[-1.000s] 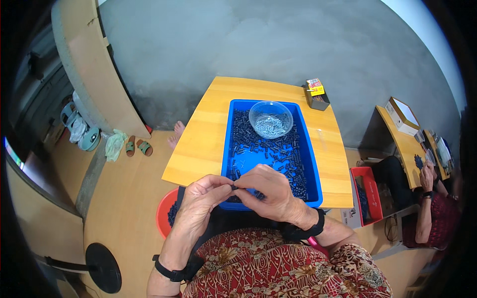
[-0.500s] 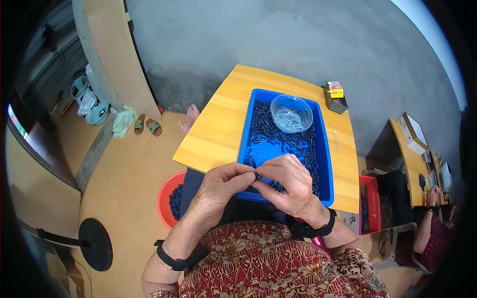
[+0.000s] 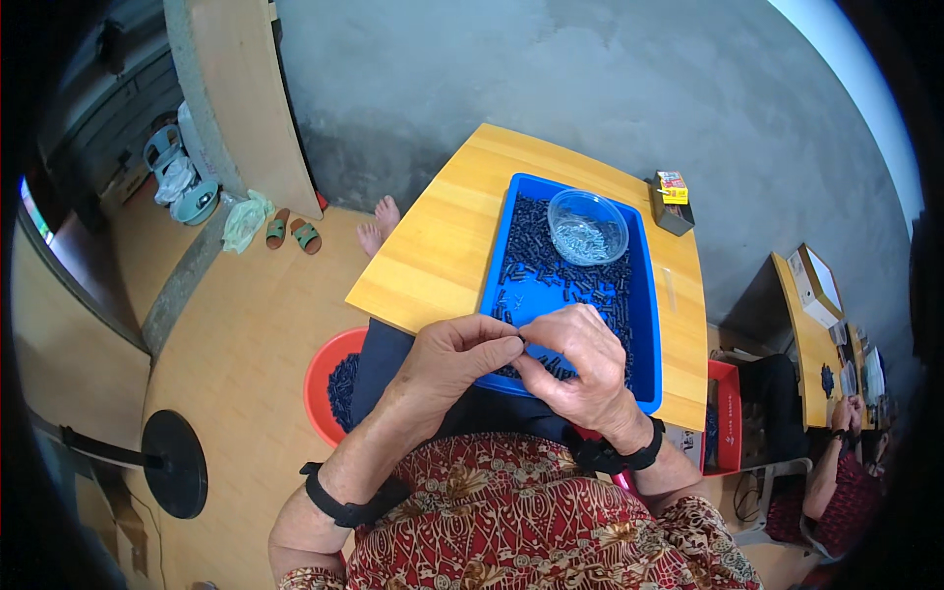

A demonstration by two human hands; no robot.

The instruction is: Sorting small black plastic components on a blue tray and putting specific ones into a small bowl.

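Note:
My left hand [image 3: 460, 356] and my right hand [image 3: 580, 362] meet fingertip to fingertip over the near edge of a blue tray [image 3: 646, 324]. Both are closed in a pinch on a small black cylindrical piece [image 3: 522, 340], mostly covered by the fingers. Many similar black pieces [image 3: 531, 236] lie loose in the tray, heaped toward its far left and right side. A clear round bowl [image 3: 612, 218] rests on them at the far end, with small silvery metal parts [image 3: 582, 241] inside. A few such parts lie on the tray's blue bottom.
The tray stands on a yellow wooden table [image 3: 433, 236]; a dark box [image 3: 674, 214] sits at its far right corner. On the floor are a red basin [image 3: 317, 379] of black pieces, a red crate [image 3: 727, 413] and a black round base [image 3: 175, 464]. Another person's hands [image 3: 848, 413] work far right.
The view has shifted slightly. My hands stay pinched together over the tray's near edge, and the black piece shows less between the fingertips than before.

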